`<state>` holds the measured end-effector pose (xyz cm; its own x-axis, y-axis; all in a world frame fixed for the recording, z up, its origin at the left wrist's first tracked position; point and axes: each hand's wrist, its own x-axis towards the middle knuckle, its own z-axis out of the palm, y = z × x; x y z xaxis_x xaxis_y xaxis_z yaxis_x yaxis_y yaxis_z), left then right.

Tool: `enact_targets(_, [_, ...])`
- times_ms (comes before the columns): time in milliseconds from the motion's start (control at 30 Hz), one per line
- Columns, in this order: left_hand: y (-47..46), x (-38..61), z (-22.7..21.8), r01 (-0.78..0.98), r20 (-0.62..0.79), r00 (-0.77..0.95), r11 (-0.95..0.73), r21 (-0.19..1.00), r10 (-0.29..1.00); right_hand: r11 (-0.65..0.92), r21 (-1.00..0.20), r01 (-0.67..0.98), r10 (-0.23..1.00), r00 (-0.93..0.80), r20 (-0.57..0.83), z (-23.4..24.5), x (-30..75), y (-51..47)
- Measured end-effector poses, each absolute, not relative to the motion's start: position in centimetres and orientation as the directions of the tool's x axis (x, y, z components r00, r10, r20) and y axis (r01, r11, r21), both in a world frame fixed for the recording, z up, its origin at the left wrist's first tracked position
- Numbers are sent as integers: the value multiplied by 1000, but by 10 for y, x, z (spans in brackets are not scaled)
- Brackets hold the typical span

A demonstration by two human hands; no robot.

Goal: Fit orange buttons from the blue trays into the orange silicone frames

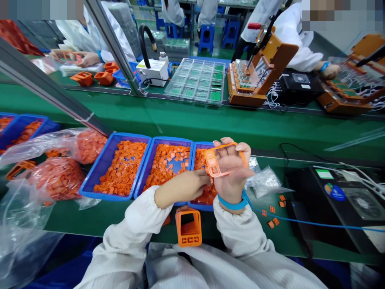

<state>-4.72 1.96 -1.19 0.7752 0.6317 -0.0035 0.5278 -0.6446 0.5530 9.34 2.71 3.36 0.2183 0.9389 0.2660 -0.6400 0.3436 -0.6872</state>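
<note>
My right hand (232, 170) is raised above the third blue tray (200, 206), its fingers passing through a thin orange plastic frame (214, 162). The fingertips of my left hand (180, 190) press against the frame's lower tab. Beneath both hands, the tray holds a heap of small orange plastic parts (204, 194), partly hidden by my hands. Two more blue trays (99, 176) (171, 140) of these parts stand to the left. A hollow orange plastic block (188, 226) stands close to my body, below my forearms. A blue strap (232, 204) circles my right wrist.
Bags of orange parts (57, 178) lie left of the trays, and a crumpled transparent bag (264, 181) lies to the right. A black device (331, 208) sits at right. Across the green belt (210, 128), a co-worker's hands (75, 58) hold an orange frame near circuit-board trays (197, 80).
</note>
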Motion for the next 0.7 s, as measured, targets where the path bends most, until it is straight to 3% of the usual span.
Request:
enact_targets(133, [19,-72,20,335,185,756,-614,714,628,316,-704,-636,948,188,256,33,94,28])
enact_targets(367, [2,-88,55,155,472,497,-610,777,728,177,-703,-688,966,-16,259,25,90,26])
enact_targets(500, [-2,-78,51,157,497,403,-593,790,768,150,-770,-620,954,-113,278,21,83,20])
enact_targets(700, [2,-72,40,227,500,376,-601,766,780,180,-771,-611,953,-84,290,21,72,12])
